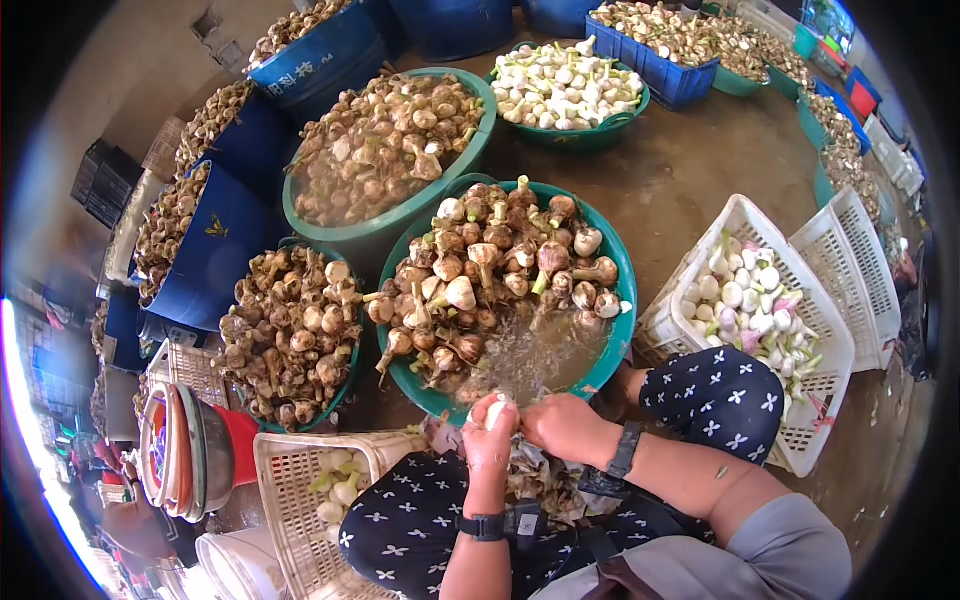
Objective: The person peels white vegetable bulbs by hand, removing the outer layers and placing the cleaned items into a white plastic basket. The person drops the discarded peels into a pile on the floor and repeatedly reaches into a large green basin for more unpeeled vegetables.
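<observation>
A peeled white garlic bulb [495, 414] is held in the fingers of my left hand [487, 435], just above the near rim of a green plastic tub [624, 300]. Beside it, my right hand [562, 427] has its fingers curled in close to the bulb; whether they pinch any skin is hidden. Brown, unpeeled garlic bulbs [484, 259] with cut stems are heaped in that tub, partly in murky water [559, 349]. Loose garlic skins [547, 480] lie in a pile below my hands, between my knees.
A white plastic crate [832, 330] of peeled garlic stands at the right, another crate [281, 487] at the left. Beyond are a large tub [487, 112] of garlic in water, a smaller tub [352, 375] of brown bulbs, a basin [637, 112] of white garlic, and blue barrels [217, 240].
</observation>
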### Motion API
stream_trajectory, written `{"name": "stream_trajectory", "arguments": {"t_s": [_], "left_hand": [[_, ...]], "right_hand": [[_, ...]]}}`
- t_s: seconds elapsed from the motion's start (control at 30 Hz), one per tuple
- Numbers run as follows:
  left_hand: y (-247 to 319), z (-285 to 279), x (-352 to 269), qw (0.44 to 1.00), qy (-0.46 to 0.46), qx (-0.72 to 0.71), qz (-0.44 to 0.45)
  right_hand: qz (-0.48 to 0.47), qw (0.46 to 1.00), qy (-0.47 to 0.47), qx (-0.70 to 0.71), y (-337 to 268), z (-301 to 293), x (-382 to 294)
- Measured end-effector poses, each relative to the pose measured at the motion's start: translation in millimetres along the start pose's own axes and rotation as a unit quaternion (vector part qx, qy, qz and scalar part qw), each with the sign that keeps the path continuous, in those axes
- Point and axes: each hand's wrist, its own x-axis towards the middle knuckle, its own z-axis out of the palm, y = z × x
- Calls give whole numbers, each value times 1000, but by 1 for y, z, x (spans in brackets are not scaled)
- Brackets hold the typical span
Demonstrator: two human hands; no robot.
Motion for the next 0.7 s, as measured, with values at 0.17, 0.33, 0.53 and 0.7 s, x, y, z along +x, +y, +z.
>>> {"name": "stream_trajectory", "arguments": {"t_s": [0.17,0.33,0.53,0.7], "left_hand": [[11,11,-15,996,-12,18,-89],[19,-5,-26,992,-83,36,-90],[65,10,-64,876,-206,434,-39],[49,13,-79,778,-231,473,343]], "right_hand": [[24,999,38,-6,-2,9,-19],[203,909,-16,364,10,4,-21],[-39,978,148,139,6,4,-39],[265,728,-40,631,17,-2,-39]]}}
